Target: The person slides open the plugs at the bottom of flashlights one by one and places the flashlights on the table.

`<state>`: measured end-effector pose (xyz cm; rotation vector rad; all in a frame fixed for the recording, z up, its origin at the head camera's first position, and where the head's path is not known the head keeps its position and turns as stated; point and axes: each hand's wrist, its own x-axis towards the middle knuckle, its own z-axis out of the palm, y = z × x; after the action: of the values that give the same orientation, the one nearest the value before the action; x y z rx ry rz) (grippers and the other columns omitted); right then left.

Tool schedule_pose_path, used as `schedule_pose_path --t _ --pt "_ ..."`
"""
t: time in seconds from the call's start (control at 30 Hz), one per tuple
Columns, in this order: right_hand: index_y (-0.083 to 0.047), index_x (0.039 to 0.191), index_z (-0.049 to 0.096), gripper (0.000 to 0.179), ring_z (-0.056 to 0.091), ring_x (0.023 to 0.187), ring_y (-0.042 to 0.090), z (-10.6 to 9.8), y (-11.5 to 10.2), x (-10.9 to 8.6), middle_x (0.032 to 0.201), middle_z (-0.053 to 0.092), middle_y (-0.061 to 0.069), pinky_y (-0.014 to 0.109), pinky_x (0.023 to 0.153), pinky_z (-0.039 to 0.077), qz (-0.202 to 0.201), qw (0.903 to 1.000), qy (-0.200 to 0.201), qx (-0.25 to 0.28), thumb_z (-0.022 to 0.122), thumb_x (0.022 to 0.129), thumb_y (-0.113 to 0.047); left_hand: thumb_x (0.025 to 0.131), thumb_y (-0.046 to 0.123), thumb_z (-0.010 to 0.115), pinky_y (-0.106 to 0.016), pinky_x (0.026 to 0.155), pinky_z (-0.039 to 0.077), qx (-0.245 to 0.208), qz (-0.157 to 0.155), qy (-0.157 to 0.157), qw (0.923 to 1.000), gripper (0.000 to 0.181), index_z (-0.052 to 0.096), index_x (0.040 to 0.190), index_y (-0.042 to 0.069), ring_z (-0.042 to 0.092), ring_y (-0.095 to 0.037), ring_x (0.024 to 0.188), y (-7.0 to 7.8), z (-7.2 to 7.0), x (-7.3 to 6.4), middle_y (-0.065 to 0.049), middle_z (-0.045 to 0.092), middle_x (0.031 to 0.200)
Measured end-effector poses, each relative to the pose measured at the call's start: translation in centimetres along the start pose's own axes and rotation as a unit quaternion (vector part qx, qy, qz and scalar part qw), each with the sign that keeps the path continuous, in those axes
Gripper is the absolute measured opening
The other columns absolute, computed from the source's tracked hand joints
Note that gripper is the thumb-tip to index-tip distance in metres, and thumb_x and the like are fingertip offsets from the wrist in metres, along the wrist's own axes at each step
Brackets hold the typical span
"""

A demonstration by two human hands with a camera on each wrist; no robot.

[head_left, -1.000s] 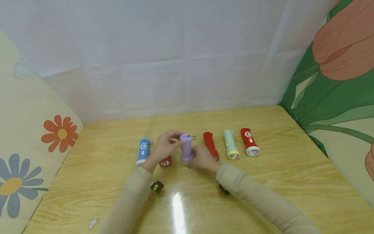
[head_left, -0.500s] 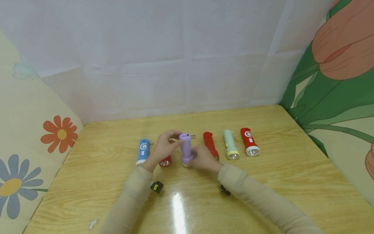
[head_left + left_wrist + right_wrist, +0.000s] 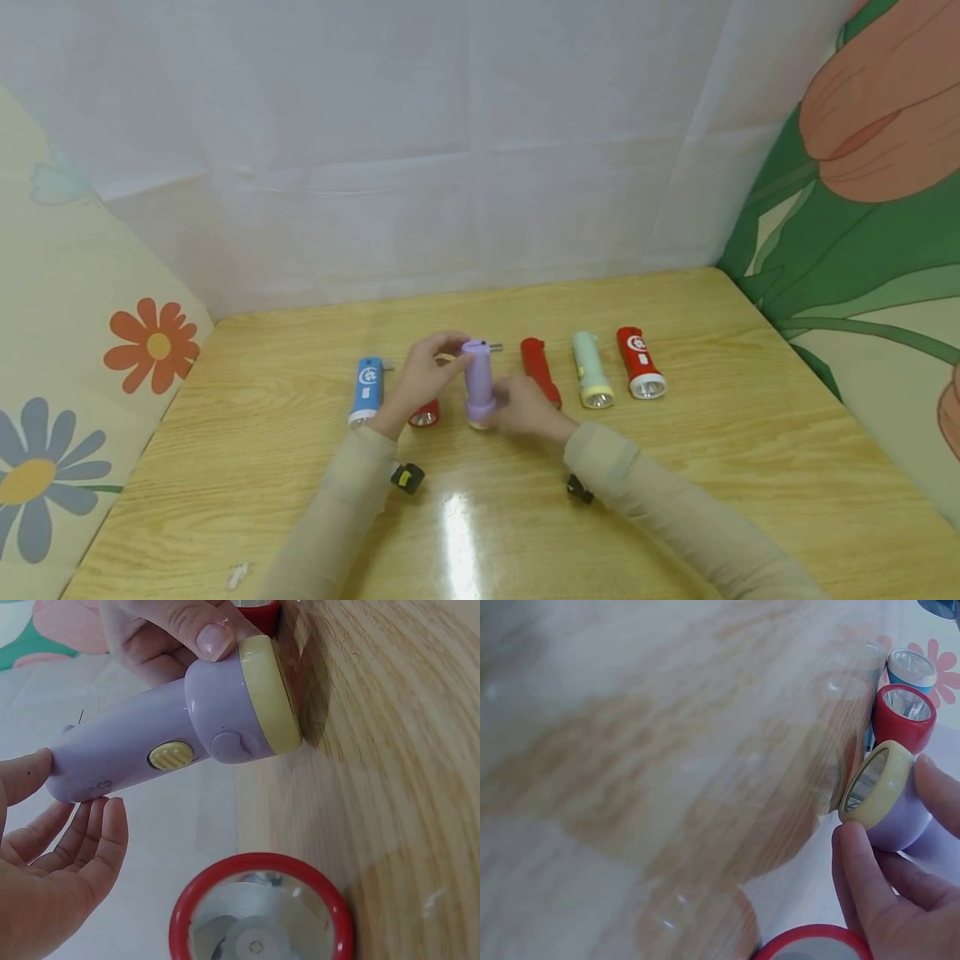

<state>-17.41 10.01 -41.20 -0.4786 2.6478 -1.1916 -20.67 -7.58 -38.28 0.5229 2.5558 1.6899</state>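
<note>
Between red flashlights [image 3: 538,368] on the table [image 3: 750,425]: purple flashlight [image 3: 478,387], lens-down, pinched at tail by left hand [image 3: 426,375], near lens by right hand [image 3: 527,407]. Support both ends, grip lightly, avoid prongs [image 3: 497,348]. Rim-to-table contact: can't tell.

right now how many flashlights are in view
6, left to right: blue flashlight, red flashlight partly covered by the left hand, purple flashlight held by that hand and the right hand, plain red flashlight, mint flashlight, red-and-white flashlight. The hands could hide more.

A pale sheet [image 3: 450,150] hangs behind the wooden table [image 3: 750,433], between a flowered panel [image 3: 60,317] and tulip panel [image 3: 870,258].
</note>
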Motion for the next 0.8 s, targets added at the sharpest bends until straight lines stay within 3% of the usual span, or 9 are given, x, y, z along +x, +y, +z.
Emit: schedule_pose_path --t 0.17,0.47,0.8 --pt "-0.003 0.098 0.067 0.029 0.057 0.07 0.014 0.1 0.13 -0.24 0.085 0.066 0.004 0.029 0.064 0.049 0.005 0.9996 -0.007 0.028 0.075 0.073 -0.013 0.084 0.008 0.063 -0.032 0.079 0.05 -0.01 -0.003 0.009 0.9999 0.031 0.057 0.112 -0.001 0.057 -0.023 0.096 0.03 0.22 0.13 -0.011 0.062 0.104" --pt "-0.002 0.109 0.063 0.037 0.057 0.091 0.018 0.26 -0.12 -0.69 0.101 0.064 0.008 0.037 0.082 0.047 0.023 0.9992 -0.002 0.033 0.073 0.076 -0.015 0.086 0.011 0.061 -0.035 0.081 0.05 -0.018 -0.013 0.022 0.9995 0.031 0.057 0.114 -0.001 0.057 -0.025 0.098 -0.36 0.39 0.39 -0.012 0.061 0.106" --pt "-0.001 0.105 0.064 0.029 0.057 0.084 0.015 0.26 -0.37 -0.6 0.096 0.066 0.007 0.035 0.078 0.048 0.01 0.9994 -0.002 0.033 0.069 0.08 -0.013 0.086 0.011 0.062 -0.037 0.081 0.05 -0.009 -0.008 0.034 0.9993 0.027 0.059 0.111 0.002 0.058 -0.026 0.097 -0.83 0.3 0.68 -0.012 0.061 0.104"
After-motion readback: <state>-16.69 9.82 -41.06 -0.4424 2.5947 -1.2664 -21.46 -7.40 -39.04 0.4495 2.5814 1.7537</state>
